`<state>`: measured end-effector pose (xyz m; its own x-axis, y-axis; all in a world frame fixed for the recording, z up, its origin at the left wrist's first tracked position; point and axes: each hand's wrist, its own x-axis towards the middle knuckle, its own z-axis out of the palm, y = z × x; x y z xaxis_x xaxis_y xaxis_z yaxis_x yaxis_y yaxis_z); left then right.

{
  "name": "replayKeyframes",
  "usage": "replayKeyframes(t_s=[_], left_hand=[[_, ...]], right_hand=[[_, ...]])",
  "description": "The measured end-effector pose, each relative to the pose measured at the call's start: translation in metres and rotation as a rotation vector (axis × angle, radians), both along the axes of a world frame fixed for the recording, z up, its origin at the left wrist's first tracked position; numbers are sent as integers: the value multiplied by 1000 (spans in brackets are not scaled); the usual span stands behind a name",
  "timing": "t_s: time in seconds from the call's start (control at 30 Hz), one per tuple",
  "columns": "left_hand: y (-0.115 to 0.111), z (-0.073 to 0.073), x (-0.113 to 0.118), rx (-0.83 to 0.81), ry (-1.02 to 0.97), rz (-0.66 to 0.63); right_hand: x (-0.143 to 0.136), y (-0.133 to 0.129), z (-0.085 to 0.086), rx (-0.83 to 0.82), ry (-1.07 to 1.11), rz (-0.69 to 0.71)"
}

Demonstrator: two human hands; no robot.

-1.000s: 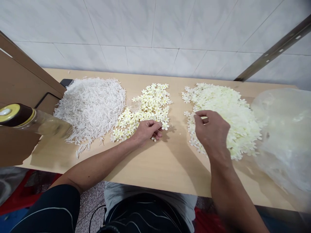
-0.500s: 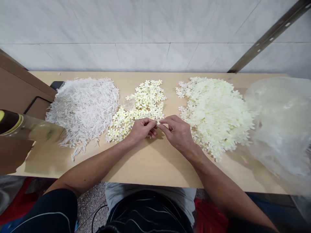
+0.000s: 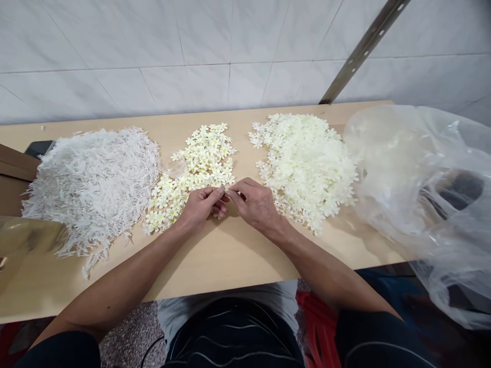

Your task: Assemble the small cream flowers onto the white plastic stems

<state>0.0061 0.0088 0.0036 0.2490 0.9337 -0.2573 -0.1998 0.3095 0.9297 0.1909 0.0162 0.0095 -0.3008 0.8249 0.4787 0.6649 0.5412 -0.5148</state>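
My left hand (image 3: 203, 205) and my right hand (image 3: 253, 202) meet fingertip to fingertip above the front edge of the middle pile. Each is closed in a pinch. A tiny pale piece, seemingly an artificial flower (image 3: 226, 188), shows between the tips, mostly hidden by the fingers. Just behind my left hand spreads the middle pile of cream artificial flowers (image 3: 205, 153) with yellow centres. To the right of my right hand lies a larger heap of paler artificial flowers (image 3: 307, 163). A mound of thin white plastic sprigs (image 3: 97, 184) is at the left.
A cloudy plastic bag (image 3: 406, 179) bulges over the table's right end. At the far left a see-through bottle-like container (image 3: 30, 236) lies beside a brown box (image 3: 15, 174). A dark flat object (image 3: 38, 148) sits behind the sprigs. The tiled wall (image 3: 207, 87) borders the table (image 3: 230, 255).
The camera view has swung to the right, so table and piles appear shifted left and more of the bag shows. Both hands keep their pinch together at the same pile.
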Motion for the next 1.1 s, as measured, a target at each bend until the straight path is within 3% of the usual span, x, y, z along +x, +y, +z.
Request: replayKeyframes(t_s=[0.63,1.1], left_hand=[[2,5,1,-12,-43,44],[0,4,1,-23,-111,29]], right_hand=[[-4,-1,2,-3,79,-30],[-7,-4,4,-117,116,-48]])
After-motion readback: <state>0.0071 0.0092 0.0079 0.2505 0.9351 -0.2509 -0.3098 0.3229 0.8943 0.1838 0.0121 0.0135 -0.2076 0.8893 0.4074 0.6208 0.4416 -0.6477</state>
